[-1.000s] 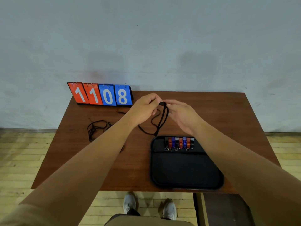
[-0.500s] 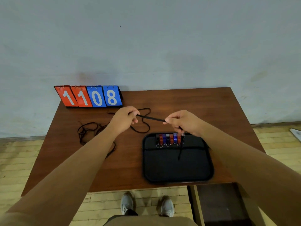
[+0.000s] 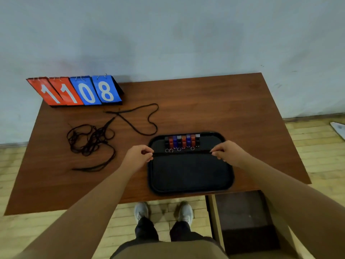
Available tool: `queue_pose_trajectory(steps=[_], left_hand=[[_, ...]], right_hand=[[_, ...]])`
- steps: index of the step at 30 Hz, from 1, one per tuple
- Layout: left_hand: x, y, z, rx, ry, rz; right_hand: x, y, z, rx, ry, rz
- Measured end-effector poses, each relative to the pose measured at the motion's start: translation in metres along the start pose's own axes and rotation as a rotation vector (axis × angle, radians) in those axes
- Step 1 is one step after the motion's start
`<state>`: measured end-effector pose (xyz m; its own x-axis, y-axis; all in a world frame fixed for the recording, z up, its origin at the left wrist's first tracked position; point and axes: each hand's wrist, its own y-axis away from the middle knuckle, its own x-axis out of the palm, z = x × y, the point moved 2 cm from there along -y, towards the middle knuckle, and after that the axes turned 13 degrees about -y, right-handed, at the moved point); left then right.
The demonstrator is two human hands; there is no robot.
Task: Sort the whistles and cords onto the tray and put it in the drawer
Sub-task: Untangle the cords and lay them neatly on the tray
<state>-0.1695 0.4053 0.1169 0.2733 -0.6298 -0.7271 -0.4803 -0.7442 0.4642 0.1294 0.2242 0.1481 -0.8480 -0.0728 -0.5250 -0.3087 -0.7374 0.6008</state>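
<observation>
Black tray [image 3: 190,189] on table, left hand [image 3: 139,156] and right hand [image 3: 226,153] each pinching an end of a black cord [image 3: 182,152] stretched taut across it, whistle row [image 3: 182,141] at tray's far edge, loose cords [image 3: 89,141] left of tray.

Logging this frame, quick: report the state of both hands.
Left hand: pinching one end of the black cord stretched across the tray.
Right hand: pinching the cord's other end.

A cord [image 3: 182,152] stretched across the tray [image 3: 190,191] bars its middle; whistles [image 3: 182,141] line the far edge. Tangled cords [image 3: 87,139] clutter the table [image 3: 224,105] at left; its right lies open.
</observation>
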Motion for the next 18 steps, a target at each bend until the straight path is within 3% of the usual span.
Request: queue_pose_trajectory(steps=[8, 13, 18], left_hand=[[0.039, -0.003, 0.018, -0.117, -0.184, -0.082], [0.053, -0.009, 0.013, -0.127, -0.183, -0.105], [0.063, -0.015, 0.016, -0.153, -0.138, -0.141]], right_hand=[[0.009, -0.019, -0.058, 0.007, 0.132, -0.063], [0.014, -0.027, -0.073, -0.054, 0.11, -0.189], [0.019, -0.037, -0.087, -0.041, 0.141, -0.211]])
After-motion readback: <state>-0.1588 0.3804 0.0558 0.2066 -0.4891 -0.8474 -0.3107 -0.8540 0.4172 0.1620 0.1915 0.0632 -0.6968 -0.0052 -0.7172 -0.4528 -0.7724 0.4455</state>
